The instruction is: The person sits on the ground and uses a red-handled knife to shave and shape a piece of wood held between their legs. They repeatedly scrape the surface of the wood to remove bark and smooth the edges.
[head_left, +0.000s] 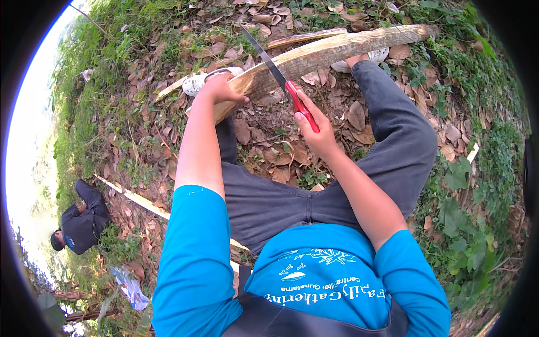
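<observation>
A long split log [348,48], pale wood on top and bark along its near side, lies across in front of my feet. My left hand [220,90] is wrapped over its left end, thumb on the near side. In my right hand [318,129] is a hand saw [301,105] with a red handle, which the fingers grip. Its dark blade slants forward and left across the log, with the tip past the far edge. Whether the teeth touch the wood cannot be made out.
A thinner wooden strip [307,37] lies beyond the log. My light shoes [194,84] are by the log. Another long strip [140,200] crosses the ground at left. A person in dark clothes [84,227] sits far left, near a plastic bag [130,289]. Dry leaves and green plants [469,247] cover the ground.
</observation>
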`<action>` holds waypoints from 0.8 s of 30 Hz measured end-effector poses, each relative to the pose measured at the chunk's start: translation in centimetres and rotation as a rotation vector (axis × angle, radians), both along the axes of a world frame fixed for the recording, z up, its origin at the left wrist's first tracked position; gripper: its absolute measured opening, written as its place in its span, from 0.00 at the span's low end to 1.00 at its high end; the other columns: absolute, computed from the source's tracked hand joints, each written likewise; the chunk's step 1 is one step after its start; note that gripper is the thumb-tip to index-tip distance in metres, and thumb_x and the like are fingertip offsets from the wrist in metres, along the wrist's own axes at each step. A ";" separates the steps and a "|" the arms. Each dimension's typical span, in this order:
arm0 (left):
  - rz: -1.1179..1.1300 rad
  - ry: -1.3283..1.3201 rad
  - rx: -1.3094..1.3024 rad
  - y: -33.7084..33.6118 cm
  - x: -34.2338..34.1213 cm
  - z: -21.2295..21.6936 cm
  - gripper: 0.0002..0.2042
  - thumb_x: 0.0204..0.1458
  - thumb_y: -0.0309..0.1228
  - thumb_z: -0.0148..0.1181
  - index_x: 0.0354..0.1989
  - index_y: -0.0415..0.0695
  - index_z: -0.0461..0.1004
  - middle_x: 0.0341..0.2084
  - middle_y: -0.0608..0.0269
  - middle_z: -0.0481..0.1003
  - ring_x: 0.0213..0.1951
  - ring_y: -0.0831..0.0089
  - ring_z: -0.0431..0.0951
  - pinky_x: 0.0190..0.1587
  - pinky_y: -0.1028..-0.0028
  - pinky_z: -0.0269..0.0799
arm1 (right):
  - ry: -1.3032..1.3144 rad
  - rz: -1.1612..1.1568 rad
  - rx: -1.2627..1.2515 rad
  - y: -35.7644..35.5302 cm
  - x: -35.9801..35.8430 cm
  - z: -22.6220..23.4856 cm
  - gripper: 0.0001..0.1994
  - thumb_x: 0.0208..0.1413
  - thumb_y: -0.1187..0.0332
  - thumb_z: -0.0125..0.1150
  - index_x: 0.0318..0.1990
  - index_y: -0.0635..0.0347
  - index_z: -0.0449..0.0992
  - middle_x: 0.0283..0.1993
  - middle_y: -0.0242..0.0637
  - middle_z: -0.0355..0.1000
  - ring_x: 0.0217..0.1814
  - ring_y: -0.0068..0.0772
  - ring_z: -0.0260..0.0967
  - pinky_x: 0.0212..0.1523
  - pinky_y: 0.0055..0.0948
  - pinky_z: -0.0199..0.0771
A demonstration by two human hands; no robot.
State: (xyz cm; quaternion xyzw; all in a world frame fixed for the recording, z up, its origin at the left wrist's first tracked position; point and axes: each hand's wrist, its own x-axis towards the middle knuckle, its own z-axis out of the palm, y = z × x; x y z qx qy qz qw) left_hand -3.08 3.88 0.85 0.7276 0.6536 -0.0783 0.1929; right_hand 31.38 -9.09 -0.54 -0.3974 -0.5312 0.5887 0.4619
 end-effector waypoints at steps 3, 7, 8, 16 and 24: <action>-0.025 -0.050 0.130 -1.0 0.1 0.4 0.53 0.30 0.67 0.80 0.64 0.41 0.75 0.57 0.44 0.78 0.61 0.51 0.78 0.65 0.59 0.72 | -0.013 0.019 -0.027 0.6 -0.1 -0.6 0.28 0.72 0.68 0.60 0.78 0.50 0.65 0.67 0.40 0.75 0.59 0.24 0.73 0.63 0.27 0.70; -0.009 -0.006 0.352 -2.9 0.3 -0.2 0.55 0.31 0.67 0.79 0.67 0.42 0.72 0.59 0.46 0.76 0.64 0.52 0.75 0.67 0.57 0.71 | -0.059 -0.012 -0.002 3.5 -2.4 0.9 0.26 0.72 0.67 0.59 0.76 0.51 0.67 0.67 0.43 0.76 0.62 0.31 0.76 0.64 0.30 0.71; 0.000 0.018 0.400 -3.4 0.3 -0.7 0.56 0.32 0.67 0.79 0.68 0.43 0.70 0.60 0.47 0.76 0.65 0.52 0.74 0.68 0.56 0.69 | -0.068 -0.031 0.026 4.4 -3.2 1.1 0.26 0.71 0.67 0.59 0.75 0.52 0.68 0.67 0.45 0.76 0.62 0.33 0.76 0.64 0.31 0.72; 0.146 0.224 0.308 -3.9 3.0 -2.3 0.62 0.27 0.57 0.86 0.75 0.43 0.61 0.67 0.52 0.71 0.72 0.53 0.65 0.73 0.53 0.60 | 0.054 -0.009 -0.095 8.1 -6.7 2.5 0.25 0.70 0.70 0.59 0.73 0.58 0.71 0.42 0.33 0.77 0.22 0.16 0.67 0.25 0.23 0.71; 0.106 0.225 0.186 -1.9 2.7 -1.7 0.63 0.27 0.57 0.86 0.75 0.43 0.61 0.66 0.49 0.72 0.69 0.51 0.70 0.71 0.56 0.66 | 0.015 -0.123 0.127 8.2 -7.2 -1.0 0.25 0.68 0.70 0.61 0.71 0.63 0.71 0.67 0.51 0.76 0.70 0.36 0.73 0.69 0.30 0.68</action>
